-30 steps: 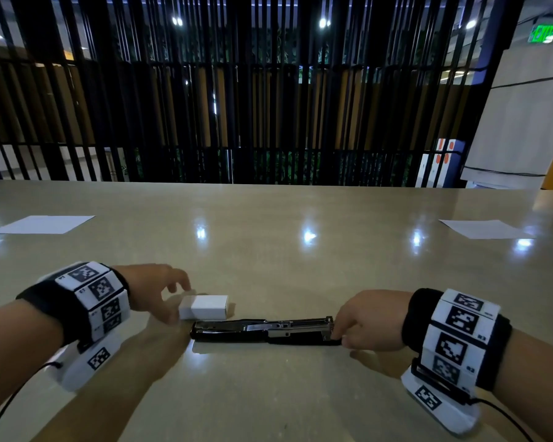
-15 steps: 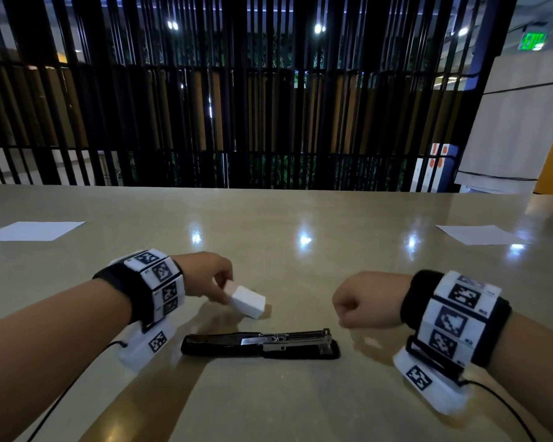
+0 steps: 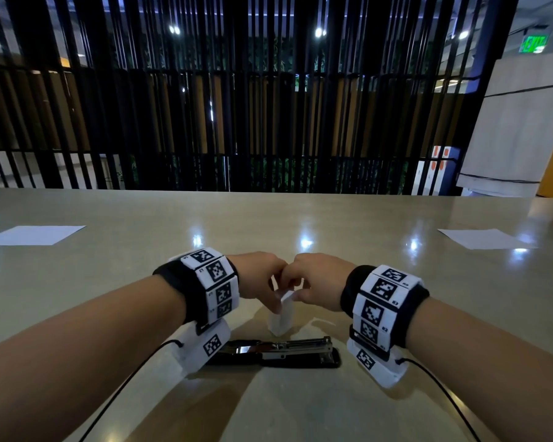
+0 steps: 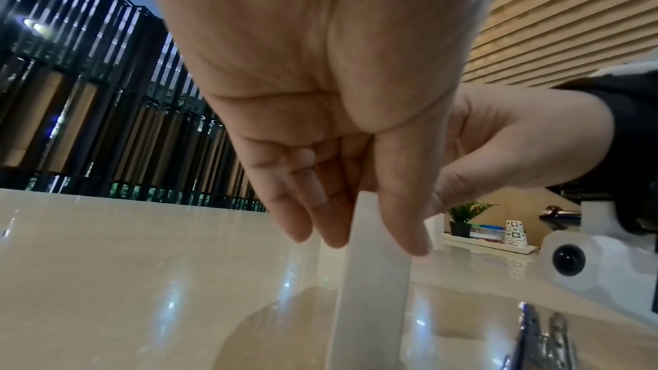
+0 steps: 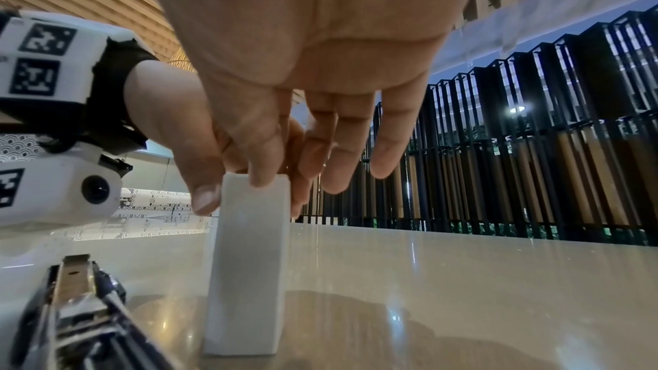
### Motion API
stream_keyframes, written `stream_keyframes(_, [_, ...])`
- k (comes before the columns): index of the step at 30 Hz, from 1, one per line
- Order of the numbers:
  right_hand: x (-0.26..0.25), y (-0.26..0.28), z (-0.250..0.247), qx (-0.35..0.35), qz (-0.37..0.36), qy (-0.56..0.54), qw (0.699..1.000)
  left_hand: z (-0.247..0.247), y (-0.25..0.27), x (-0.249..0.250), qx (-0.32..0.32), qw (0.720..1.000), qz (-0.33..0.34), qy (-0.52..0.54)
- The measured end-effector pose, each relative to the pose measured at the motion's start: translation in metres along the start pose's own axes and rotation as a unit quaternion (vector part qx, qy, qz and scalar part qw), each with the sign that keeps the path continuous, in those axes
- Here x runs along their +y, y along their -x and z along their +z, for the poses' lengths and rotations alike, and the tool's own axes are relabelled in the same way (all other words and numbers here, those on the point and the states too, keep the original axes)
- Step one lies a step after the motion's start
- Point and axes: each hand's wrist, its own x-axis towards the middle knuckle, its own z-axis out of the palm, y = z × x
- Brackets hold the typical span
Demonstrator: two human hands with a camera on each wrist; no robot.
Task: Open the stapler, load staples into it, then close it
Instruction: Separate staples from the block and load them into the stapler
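Note:
A small white staple box (image 3: 281,317) (image 4: 374,277) (image 5: 249,263) stands on end on the table, just behind the stapler. The black stapler (image 3: 275,352) (image 5: 75,305) lies flat and opened out, its metal staple rail facing up. My left hand (image 3: 276,301) (image 4: 370,235) pinches the box's upper part between thumb and fingers. My right hand (image 3: 296,290) (image 5: 284,176) meets it from the right, thumb pressed on the box's top edge and a finger curled behind it. Whether the box's flap is open is hidden by the fingers.
The glossy beige table (image 3: 300,218) carries a white paper sheet at the far left (image 3: 32,234) and another at the far right (image 3: 482,239). A black slatted screen (image 3: 268,106) stands behind the table's far edge. Cables trail from both wrist bands.
My left hand lifted the box from beside the stapler and stood it on end. My right hand let go of the stapler's right end and moved up to the box's top.

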Motion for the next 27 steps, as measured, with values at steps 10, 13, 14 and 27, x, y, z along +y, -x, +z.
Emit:
stream_keyframes(10, [0.0009, -0.0007, 0.0020, 0.006, 0.000, -0.008, 1.000, 0.0037, -0.0013, -0.0046, -0.011, 0.999, 0.000, 0.031])
stream_keyframes(13, [-0.0003, -0.0020, 0.0022, 0.013, 0.006, -0.002, 1.000, 0.0041, -0.0020, -0.0074, -0.013, 0.999, -0.010, 0.030])
stream_keyframes(14, [-0.0009, -0.0024, 0.0016, 0.015, 0.007, -0.001, 1.000, 0.0042, -0.0022, -0.0075, -0.013, 1.000, -0.011, 0.025])
stream_keyframes(27, [-0.0061, -0.0047, -0.0072, 0.006, -0.009, 0.038, 0.999, 0.0074, -0.0055, -0.0081, 0.002, 0.999, -0.013, 0.035])
